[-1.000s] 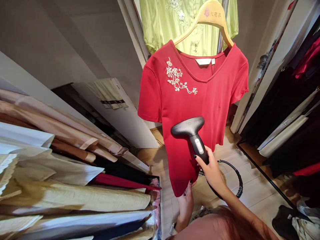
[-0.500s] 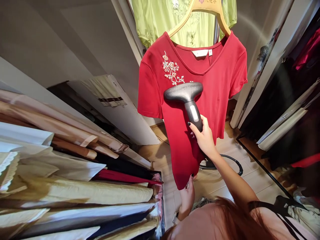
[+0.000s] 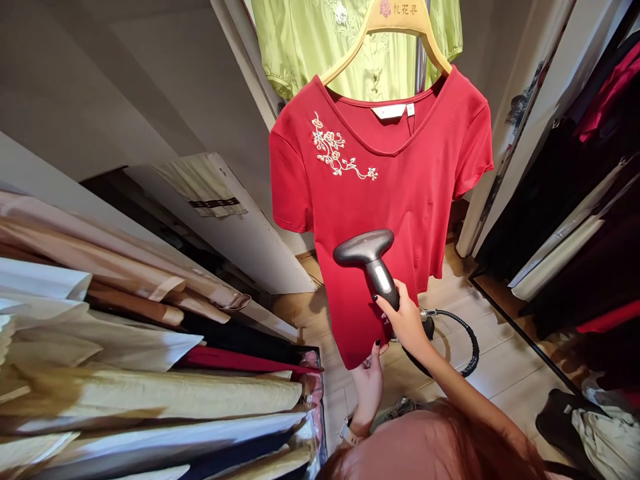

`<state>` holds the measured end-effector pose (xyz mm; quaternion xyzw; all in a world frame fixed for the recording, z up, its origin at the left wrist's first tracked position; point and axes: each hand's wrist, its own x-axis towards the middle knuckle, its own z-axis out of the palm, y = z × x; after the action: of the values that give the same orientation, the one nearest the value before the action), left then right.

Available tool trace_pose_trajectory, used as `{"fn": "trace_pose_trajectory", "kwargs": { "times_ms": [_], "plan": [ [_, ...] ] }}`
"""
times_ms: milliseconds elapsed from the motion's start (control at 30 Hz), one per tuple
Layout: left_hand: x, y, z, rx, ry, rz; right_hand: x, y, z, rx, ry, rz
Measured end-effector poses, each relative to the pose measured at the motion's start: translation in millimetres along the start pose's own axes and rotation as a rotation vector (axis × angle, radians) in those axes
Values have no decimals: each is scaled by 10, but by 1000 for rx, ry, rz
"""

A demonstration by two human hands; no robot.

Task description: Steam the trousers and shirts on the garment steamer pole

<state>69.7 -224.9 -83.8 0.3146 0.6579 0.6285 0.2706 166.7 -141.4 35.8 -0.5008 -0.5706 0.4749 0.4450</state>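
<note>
A red short-sleeved top (image 3: 400, 193) with a cream flower embroidery hangs on a wooden hanger (image 3: 395, 27) in front of me. My right hand (image 3: 406, 323) is closed round the handle of a black garment steamer head (image 3: 367, 257), which rests against the lower front of the top. A black ribbed hose (image 3: 463, 347) loops down from the steamer behind my wrist. My left hand (image 3: 369, 383) pinches the bottom hem of the red top and holds it taut.
A green satin blouse (image 3: 310, 47) hangs behind the red top. Stacked fabric bolts (image 3: 140, 373) fill the left. Dark garments (image 3: 590, 200) hang on the right, with clothes heaped on the tiled floor (image 3: 505, 387) at the lower right.
The steamer head went up to the chest of the top, then came back down to its lower part. My left hand kept its hold on the hem.
</note>
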Motion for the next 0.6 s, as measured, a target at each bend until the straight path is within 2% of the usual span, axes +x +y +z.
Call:
{"fn": "trace_pose_trajectory", "kwargs": {
  "times_ms": [167, 333, 467, 600],
  "plan": [
    [145, 79, 28, -188, 9, -43, -124, 276, 46, -25, -21, 18],
    [474, 169, 2, -326, 42, -4, -318, 440, -21, 48, -61, 64],
    [721, 123, -69, -360, 78, 32, -502, 428, -172, 72, 43, 37],
    [757, 148, -142, -356, 121, 83, -569, 409, -330, 75, 194, 35]
  ]
}}
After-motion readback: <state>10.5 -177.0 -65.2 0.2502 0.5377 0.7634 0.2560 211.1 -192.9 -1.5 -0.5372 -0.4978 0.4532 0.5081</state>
